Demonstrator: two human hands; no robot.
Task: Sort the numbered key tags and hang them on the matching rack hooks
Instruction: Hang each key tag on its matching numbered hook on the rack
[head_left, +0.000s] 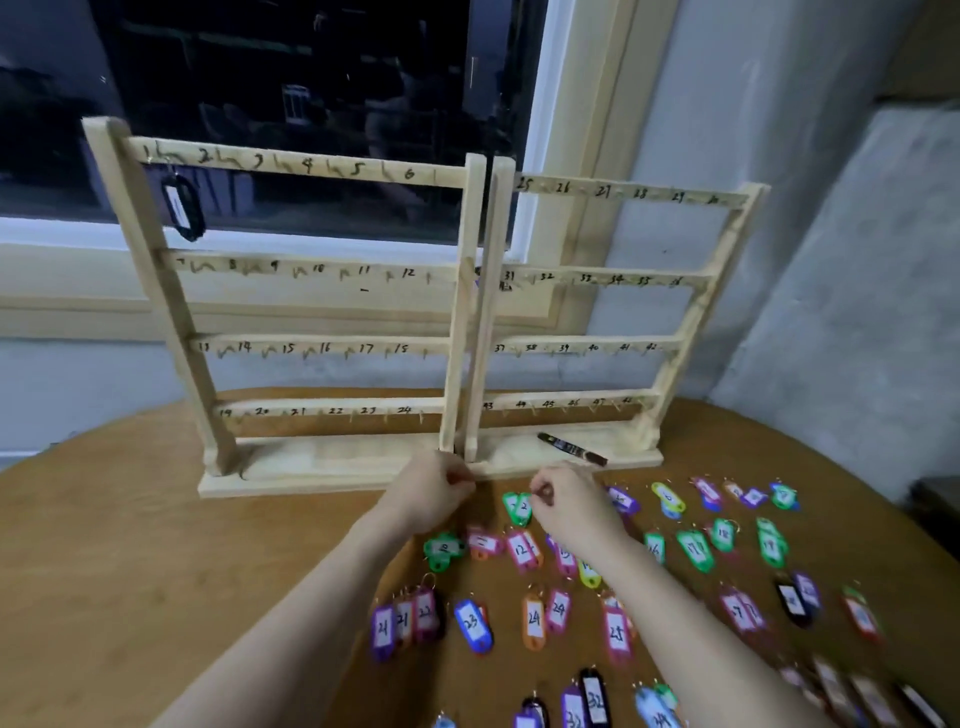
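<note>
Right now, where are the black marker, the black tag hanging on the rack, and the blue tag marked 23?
black marker (571, 449), head view, mid-barrel.
black tag (182, 207), head view, white label.
blue tag (472, 624), head view, white label.

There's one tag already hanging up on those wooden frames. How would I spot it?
Start at the left wooden rack, the one standing before the dark window. On its top bar, at the far left under number 1, hangs a black key tag with a white label. It is the only tag on either rack.

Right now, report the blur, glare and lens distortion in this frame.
Head view: wide-angle lens bows the wooden racks and table edge; the dark window carries faint reflections; tags at the lower right smear into blur, while tag 23 reads clearly; both hands, left and right, look slightly soft.
</note>
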